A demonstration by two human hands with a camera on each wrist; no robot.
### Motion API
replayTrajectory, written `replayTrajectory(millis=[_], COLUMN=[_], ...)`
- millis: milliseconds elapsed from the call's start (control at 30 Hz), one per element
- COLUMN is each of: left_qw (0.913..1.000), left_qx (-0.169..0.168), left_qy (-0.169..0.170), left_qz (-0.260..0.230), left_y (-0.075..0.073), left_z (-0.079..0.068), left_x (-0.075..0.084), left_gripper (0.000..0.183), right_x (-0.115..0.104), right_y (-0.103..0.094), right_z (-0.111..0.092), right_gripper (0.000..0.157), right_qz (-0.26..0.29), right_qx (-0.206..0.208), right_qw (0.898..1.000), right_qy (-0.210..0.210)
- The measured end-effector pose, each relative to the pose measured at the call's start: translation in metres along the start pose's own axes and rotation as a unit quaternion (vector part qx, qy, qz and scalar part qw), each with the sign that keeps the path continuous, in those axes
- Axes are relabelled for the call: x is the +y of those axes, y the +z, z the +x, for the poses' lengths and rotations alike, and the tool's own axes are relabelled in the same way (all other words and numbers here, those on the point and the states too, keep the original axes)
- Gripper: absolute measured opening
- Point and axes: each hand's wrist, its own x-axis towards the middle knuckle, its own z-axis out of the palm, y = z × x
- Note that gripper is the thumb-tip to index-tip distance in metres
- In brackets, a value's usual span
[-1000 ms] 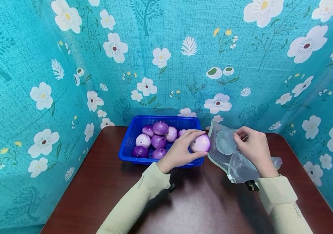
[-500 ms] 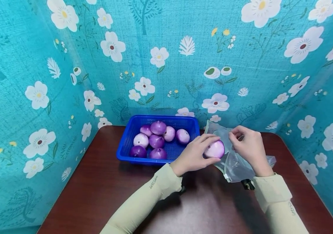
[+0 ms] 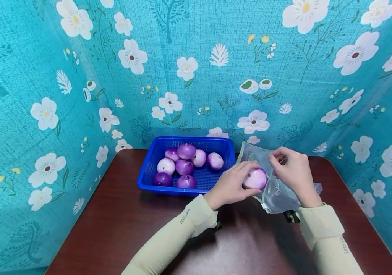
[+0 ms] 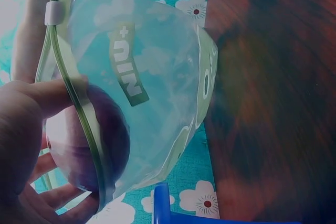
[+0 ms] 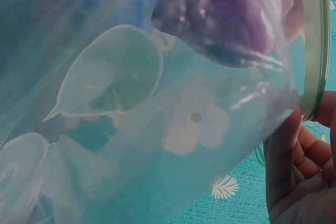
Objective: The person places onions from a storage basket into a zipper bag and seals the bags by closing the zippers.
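My left hand (image 3: 232, 182) grips a purple onion (image 3: 256, 178) at the mouth of a clear slider zip bag (image 3: 280, 196). In the left wrist view the onion (image 4: 113, 135) lies partly past the bag's green-edged opening, and the fingers curl round its outer side. A white slider (image 4: 54, 13) sits at one end of the zip strip. My right hand (image 3: 295, 172) pinches the bag's upper edge between thumb and fingers. Seen from the right wrist, the green zip edge (image 5: 315, 51) runs down to those fingers, and the onion (image 5: 220, 19) shows through the plastic.
To the left, a blue plastic basket (image 3: 173, 191) holds several purple onions (image 3: 184, 167). Both stand on a dark red-brown table (image 3: 113, 221). A turquoise flowered cloth (image 3: 196, 103) hangs behind the table and along its sides.
My left hand has carried the onion rightward from over the basket's right edge to the bag's mouth. The right hand keeps its pinch on the bag, nearly still.
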Motion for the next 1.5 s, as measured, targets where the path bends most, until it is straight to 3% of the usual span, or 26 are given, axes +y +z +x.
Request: replayTrajectory(millis=[600, 933, 1100, 1233, 1500], left_qw=[0.9999, 0.9994, 0.9988, 0.9976, 0.9897], left_qx=[-0.004, 0.023, 0.042, 0.055, 0.046], left_qy=[0.014, 0.001, -0.019, -0.042, -0.135], left_qz=[0.006, -0.025, -0.018, -0.012, 0.007], left_y=[-0.002, -0.023, -0.041, -0.056, -0.077], left_z=[-0.006, -0.017, -0.029, -0.043, -0.080], left_x=[-0.003, -0.014, -0.032, -0.056, -0.108], left_gripper=[0.066, 0.060, 0.058, 0.057, 0.059], right_x=[0.000, 0.001, 0.000, 0.000, 0.000], right_y=[-0.002, -0.001, -0.003, -0.004, -0.003], right_z=[0.001, 0.003, 0.005, 0.005, 0.003], right_gripper=[0.014, 0.015, 0.015, 0.016, 0.016], right_qz=[-0.002, -0.011, -0.011, -0.014, -0.015], right_qx=[0.001, 0.008, 0.009, 0.016, 0.009], right_qw=[1.000, 1.000, 1.000, 1.000, 1.000], right_qy=[0.001, -0.001, -0.002, -0.003, 0.010])
